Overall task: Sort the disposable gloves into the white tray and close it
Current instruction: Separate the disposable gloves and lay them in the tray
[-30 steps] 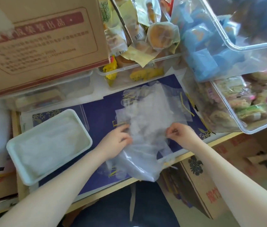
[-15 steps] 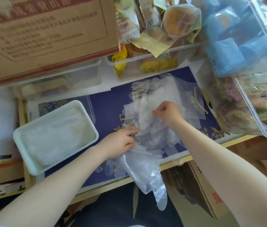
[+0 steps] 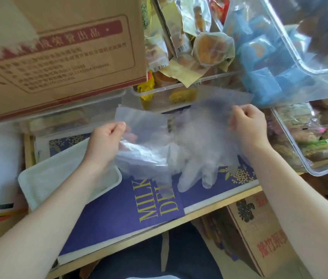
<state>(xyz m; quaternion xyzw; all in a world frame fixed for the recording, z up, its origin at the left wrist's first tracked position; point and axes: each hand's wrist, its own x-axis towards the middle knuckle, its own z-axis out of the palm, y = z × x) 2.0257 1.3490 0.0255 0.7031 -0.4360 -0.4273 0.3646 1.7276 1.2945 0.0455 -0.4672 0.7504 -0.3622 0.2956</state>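
— Clear plastic, that bundle in the middle?

— Yes, those are the disposable gloves (image 3: 181, 137), a thin see-through sheaf lifted above the blue mat (image 3: 118, 214). Their finger ends hang down and seem to reach the mat near its yellow lettering.

— Who holds them?

— Both hands. The left hand (image 3: 105, 141) pinches the left edge between thumb and curled fingers; the right hand (image 3: 247, 125) pinches the upper right edge the same way. The bundle is stretched between them.

— And the white tray (image 3: 38, 178)?

— It sits on the mat to the left, just beside the gloves and partly under the left forearm. It is open, with something pale and filmy lying inside; I cannot tell exactly what.

— What stands around?

— A cardboard box (image 3: 58, 47) with red printing behind the tray, and a clear bin (image 3: 179, 91) of wrapped pastries behind the gloves. Further right, a tilted clear container (image 3: 299, 63) holds blue packets, and another clear tub (image 3: 291, 150) holds colourful wrapped snacks. A second carton (image 3: 259, 228) with red characters stands below the table edge on the right.
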